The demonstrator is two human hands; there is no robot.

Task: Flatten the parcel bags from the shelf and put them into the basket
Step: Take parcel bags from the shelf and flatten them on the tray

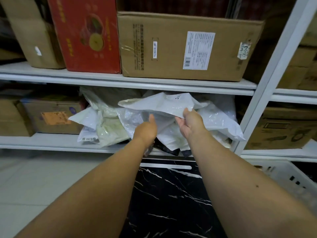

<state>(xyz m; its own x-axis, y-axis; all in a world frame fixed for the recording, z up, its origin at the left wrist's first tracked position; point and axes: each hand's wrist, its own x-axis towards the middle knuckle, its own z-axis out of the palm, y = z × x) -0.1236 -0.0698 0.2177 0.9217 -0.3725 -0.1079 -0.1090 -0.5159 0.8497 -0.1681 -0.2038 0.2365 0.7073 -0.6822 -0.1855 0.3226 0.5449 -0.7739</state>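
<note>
A heap of white and pale green parcel bags [106, 124] lies on the lower shelf [51, 143] of a white rack. My right hand [188, 122] pinches the near edge of a white parcel bag [159, 104] that is lifted above the heap. My left hand [145, 129] reaches under that bag with its thumb up; its fingers are hidden by the plastic. A white slatted basket [291, 176] stands on the floor at the lower right.
Cardboard boxes [180, 47] and a red fruit box [85, 35] fill the upper shelf. More boxes [51, 115] stand left of the bags and in the right bay [281, 129]. A black marbled surface [171, 194] lies below my arms, pale floor tiles [42, 182] to the left.
</note>
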